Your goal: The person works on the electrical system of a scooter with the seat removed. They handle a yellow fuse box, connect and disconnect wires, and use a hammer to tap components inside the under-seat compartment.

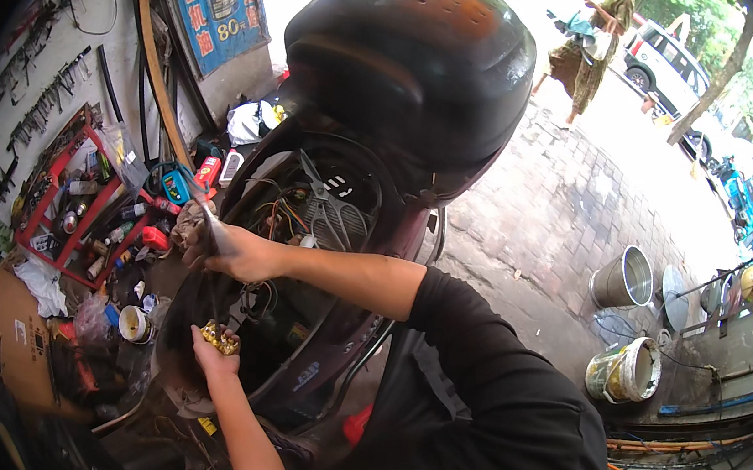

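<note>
My left hand (218, 358) is palm up, fingers cupped around a small heap of gold-coloured parts (221, 338) with a few dark and pale spots. What kind of parts they are is too small to tell. Above it, my right hand (251, 254) reaches across from the right, closed on a long, thin item smeared by motion. A crumpled beige thing (189, 226), perhaps a rag, shows at its fingers. Both hands are over the opened scooter (367, 234), whose inner bay shows loose coloured wires (287, 212) and a dark frame. The scooter's large black rear box (408, 64) stands beyond.
On the left, a red rack (42, 191) holds bottles and cans, with a white tub (136, 324) and a cardboard box (12, 343) nearby. Tools hang on the wall. To the right are a metal bucket (624, 279) and a stained paint bucket (624, 371). A person (588, 55) walks outside.
</note>
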`<state>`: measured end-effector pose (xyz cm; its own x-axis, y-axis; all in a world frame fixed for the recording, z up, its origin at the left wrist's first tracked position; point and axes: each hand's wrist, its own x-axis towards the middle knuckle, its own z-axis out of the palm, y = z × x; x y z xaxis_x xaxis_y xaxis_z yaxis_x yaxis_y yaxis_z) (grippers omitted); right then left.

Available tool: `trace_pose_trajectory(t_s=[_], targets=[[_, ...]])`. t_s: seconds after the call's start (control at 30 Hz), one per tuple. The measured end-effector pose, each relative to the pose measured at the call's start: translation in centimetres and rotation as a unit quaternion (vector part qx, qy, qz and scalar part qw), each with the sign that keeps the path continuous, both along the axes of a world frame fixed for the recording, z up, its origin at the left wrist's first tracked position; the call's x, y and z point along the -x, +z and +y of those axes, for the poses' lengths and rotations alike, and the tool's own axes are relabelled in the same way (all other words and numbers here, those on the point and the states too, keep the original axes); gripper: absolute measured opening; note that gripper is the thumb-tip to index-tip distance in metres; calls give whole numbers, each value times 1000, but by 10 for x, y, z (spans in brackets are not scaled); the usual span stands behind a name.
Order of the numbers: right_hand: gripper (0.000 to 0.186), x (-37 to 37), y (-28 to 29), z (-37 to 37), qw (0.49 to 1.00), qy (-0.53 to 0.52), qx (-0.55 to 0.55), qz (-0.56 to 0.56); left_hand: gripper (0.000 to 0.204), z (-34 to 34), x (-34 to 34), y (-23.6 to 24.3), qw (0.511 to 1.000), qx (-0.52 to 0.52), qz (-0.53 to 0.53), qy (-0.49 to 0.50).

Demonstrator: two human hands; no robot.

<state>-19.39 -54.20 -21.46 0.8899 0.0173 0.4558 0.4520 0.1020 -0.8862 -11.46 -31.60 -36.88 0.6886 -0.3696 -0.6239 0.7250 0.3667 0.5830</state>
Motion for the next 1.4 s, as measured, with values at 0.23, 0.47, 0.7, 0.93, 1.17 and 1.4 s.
trace_pose_trajectory(t_s=[0.23,0.47,0.7,0.93,1.17,1.4], targets=[[44,2,1,-6,1000,21,7,8,50,-1,-1,-2,1000,29,6,-2],[36,3,2,-6,1000,9,27,-2,50,-3,0,0,1000,18,11,-7],[16,6,1,-1,993,-77,83,-11,55,-4,5,7,999,23,8,-24],[46,11,6,-1,930,-287,230,14,56,-3,4,9,996,27,16,-82],[42,10,4,-7,993,-83,86,13,47,-20,8,6,1000,7,-3,-21],[12,11,19,-12,969,-133,145,146,40,3,-7,-19,995,94,-34,-13]])
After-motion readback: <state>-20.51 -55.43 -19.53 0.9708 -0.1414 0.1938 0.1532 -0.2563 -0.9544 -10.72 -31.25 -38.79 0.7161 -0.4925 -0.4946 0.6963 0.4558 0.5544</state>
